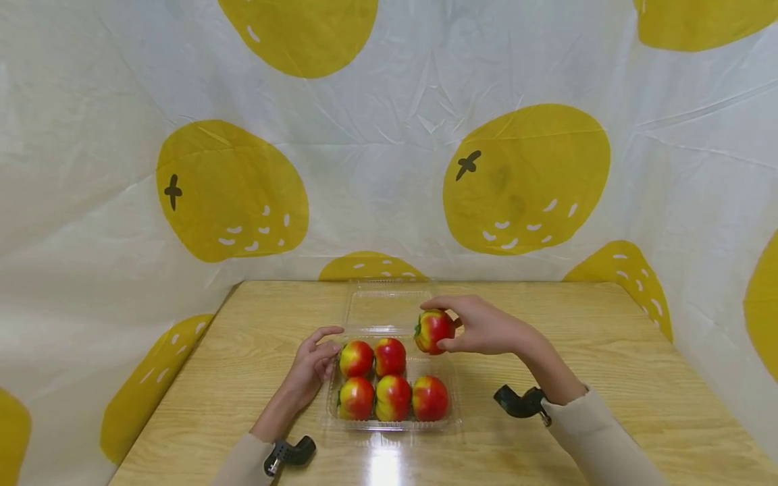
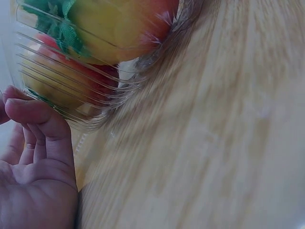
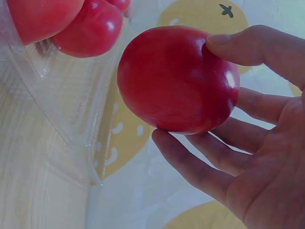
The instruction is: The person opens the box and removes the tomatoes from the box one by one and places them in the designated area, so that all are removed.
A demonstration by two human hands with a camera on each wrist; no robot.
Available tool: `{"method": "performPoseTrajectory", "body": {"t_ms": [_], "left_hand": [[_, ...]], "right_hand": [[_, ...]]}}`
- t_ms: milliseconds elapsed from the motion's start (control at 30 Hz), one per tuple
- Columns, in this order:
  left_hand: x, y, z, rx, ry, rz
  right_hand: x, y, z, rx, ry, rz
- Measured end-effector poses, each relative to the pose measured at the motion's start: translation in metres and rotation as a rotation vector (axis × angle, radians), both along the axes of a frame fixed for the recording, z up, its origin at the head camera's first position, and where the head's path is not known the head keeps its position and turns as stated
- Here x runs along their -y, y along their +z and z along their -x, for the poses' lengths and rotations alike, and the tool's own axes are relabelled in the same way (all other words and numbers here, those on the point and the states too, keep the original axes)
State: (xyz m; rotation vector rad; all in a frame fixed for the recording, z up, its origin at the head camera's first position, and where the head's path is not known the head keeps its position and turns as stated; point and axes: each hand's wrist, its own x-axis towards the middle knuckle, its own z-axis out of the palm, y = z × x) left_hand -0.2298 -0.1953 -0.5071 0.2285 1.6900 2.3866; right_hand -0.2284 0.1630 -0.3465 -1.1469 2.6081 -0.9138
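Observation:
A clear plastic clamshell box [image 1: 452, 412] lies on the table with its lid [image 1: 389, 309] folded back. Several red-and-yellow fruits [image 1: 393, 397] with green leafy tops sit inside, two in the far row and three in the near one. Above the far right compartment, my right hand [image 1: 486, 327] holds another such fruit [image 3: 176, 81] between thumb and fingertips, its green leaves facing left in the head view. At the box's left side, my left hand [image 1: 311, 364] pinches the edge with thumb and forefinger; the ribbed wall [image 2: 71, 78] shows close up in the left wrist view.
The wooden table [image 1: 255, 337] reaches back to a hanging white cloth [image 1: 377, 189] printed with yellow fruits, which also closes off both sides. A black camera mount [image 1: 519, 401] sticks out from the right wrist, and a similar mount [image 1: 292, 453] from the left.

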Motion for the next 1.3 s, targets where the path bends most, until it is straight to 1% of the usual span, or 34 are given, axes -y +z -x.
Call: {"method": "performPoseTrajectory", "body": {"t_ms": [167,333,467,700,1033,1300], "left_hand": [[0.0,0.001,0.0,0.003,0.004,-0.002],[0.0,0.001,0.0,0.004,0.006,-0.006],[0.0,0.0,0.001,0.005,0.006,-0.004],[0.0,0.0,0.001,0.013,0.012,-0.006],[-0.002,0.001,0.001,0.031,0.02,-0.009],[0.0,-0.001,0.001,0.011,0.014,-0.026]], "right_hand": [[-0.004,0.002,-0.003,-0.04,-0.006,0.023],[-0.009,0.002,-0.005,-0.068,-0.032,0.05],[-0.013,0.001,-0.008,-0.064,-0.052,0.092],[-0.02,-0.004,-0.012,-0.067,-0.056,0.182],[-0.035,-0.014,-0.017,-0.077,-0.087,0.257],[-0.041,-0.019,-0.016,-0.06,-0.116,0.3]]}}
